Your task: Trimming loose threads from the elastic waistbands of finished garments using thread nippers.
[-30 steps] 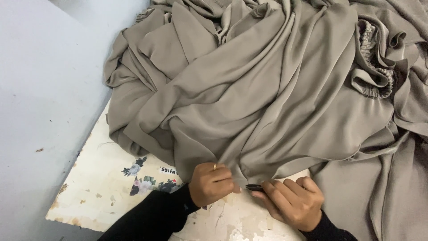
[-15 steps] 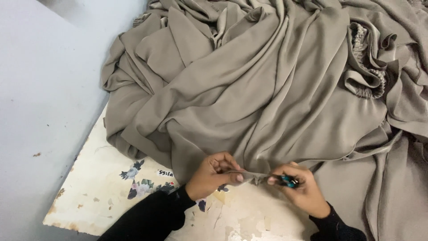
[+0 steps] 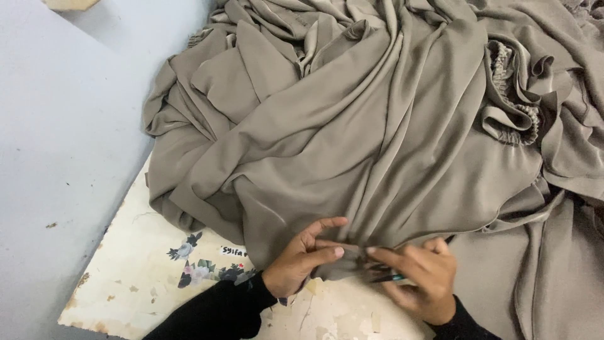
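I'm watching a big heap of taupe cloth (image 3: 377, 126) piled over a worn white board (image 3: 145, 277) w/ a flower print, which sits on a pale grey floor (image 3: 63, 126). All places below are relative to that board.

Left hand (image 3: 302, 261): over the board's near edge, just right of the flower print. Its grip is pressed together on the cloth's hem (image 3: 349, 258) — thumb on top, index stretched flat along the fold, holding it down.

Right hand (image 3: 418, 277): further right, near the board's right end, well clear of the print. Its grip is pinching a small dark snipping tool (image 3: 387, 274) w/ a teal bit at the handle, tips aimed left at the hem btwn the two hands. Blades are partly hidden by fingers, so I can't tell if they're open.

The hem itself lies at the board's near edge; the rest of the cloth spreads up & away from it, incl. a gathered elastic cuff (image 3: 516, 113) far beyond the board's right side.

My read on doing this bit well: keep the hem taut & flat btwn the hands, left fingers clear of the tips, only loose thread in the bite, not the fold. Short nips, tool low & near-parallel to the cloth. Slack fabric bunching under the tips is the main risk, imo.
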